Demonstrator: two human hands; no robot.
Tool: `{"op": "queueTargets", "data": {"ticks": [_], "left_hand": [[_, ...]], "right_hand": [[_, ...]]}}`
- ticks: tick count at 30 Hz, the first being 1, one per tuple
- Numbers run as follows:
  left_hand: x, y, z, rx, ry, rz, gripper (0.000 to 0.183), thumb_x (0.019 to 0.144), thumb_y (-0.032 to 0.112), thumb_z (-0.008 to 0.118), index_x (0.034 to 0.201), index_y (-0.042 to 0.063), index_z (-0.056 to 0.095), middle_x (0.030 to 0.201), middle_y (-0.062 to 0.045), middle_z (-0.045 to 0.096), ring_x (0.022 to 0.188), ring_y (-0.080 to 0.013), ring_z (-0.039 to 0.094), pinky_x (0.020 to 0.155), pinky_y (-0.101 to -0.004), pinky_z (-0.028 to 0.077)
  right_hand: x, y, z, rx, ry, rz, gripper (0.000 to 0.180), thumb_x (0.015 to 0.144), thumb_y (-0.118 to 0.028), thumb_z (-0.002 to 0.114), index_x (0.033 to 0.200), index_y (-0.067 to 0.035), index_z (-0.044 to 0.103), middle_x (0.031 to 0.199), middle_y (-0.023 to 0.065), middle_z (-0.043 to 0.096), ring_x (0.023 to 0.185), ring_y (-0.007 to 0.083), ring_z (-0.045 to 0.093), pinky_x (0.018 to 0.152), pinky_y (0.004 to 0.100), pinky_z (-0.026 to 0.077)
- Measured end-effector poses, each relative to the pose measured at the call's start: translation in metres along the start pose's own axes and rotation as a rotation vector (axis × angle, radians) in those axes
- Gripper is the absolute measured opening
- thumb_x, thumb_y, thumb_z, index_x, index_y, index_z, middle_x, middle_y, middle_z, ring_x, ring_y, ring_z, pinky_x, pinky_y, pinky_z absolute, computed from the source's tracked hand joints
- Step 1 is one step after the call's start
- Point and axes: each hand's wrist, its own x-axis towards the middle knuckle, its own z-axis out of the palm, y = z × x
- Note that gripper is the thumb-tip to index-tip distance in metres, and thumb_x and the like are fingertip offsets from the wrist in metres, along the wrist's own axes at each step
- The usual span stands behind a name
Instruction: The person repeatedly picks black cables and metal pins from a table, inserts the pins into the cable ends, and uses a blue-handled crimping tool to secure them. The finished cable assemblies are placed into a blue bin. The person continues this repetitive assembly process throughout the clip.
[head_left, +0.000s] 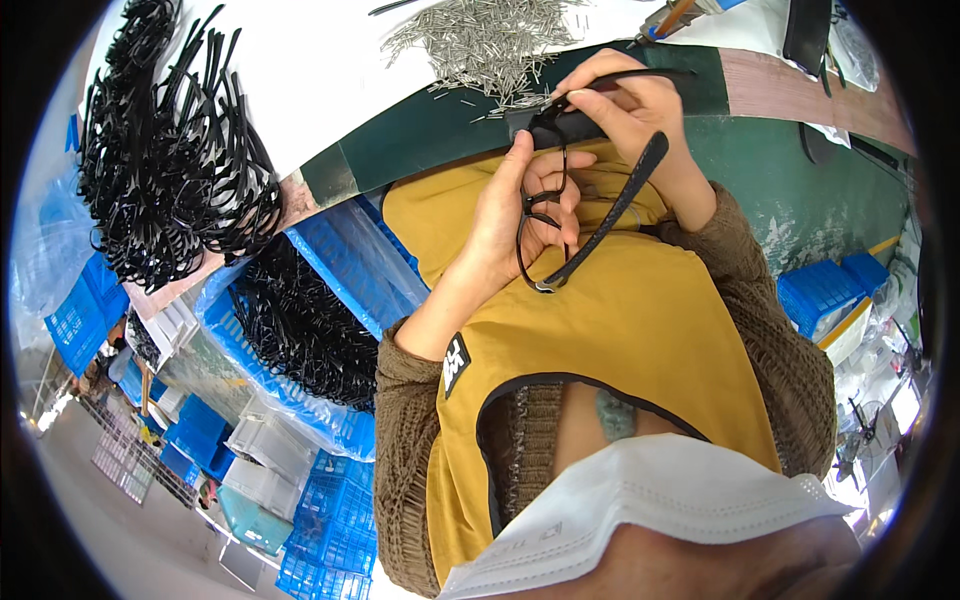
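My left hand (525, 195) holds a black eyeglass frame (564, 161) by its front, with the thumb near the upper hinge. One temple arm (611, 217) of the frame, textured on its outer face, sticks out toward the upper right. My right hand (630, 97) pinches the other, dark temple (600, 79) between thumb and fingers close to the upper hinge. Just behind the fingers, a heap of small metal pins (487, 45) spreads over white paper and onto the dark green table edge. Whether a pin sits in the hinge is too small to tell.
Bundles of black eyeglass frames (172, 150) lie on the table at left. A blue basket (225, 315) beneath holds more black frames (300, 322). An electric screwdriver (667, 22) lies at the top right, near a black flat object (807, 34). Blue crates (821, 292) stand at right.
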Motion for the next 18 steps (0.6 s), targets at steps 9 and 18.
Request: {"op": "queueTargets", "data": {"ticks": [9,18], "left_hand": [[-0.004,0.002,0.008,0.03,0.061,0.048,0.072,0.111,0.056,0.021,0.127,-0.004,0.057,0.073,-0.005,0.056,0.053,-0.0217,0.064,0.049,-0.0346,0.056],[-0.006,0.012,0.016,0.168,0.1,0.082,0.074,0.11,0.057,0.021,0.123,-0.006,0.058,0.069,-0.005,0.056,0.05,-0.0227,0.063,0.049,-0.0328,0.053]], "right_hand": [[0.013,-0.002,-0.001,0.004,-0.075,-0.031,0.01,0.098,0.005,0.062,0.107,0.008,0.066,0.105,0.0119,0.067,0.094,0.0181,0.069,0.084,0.028,0.058],[0.016,-0.025,0.002,-0.171,-0.146,0.076,0.017,0.095,-0.006,0.069,0.111,0.0,0.071,0.093,0.0079,0.069,0.08,0.014,0.068,0.071,0.0269,0.055]]}}
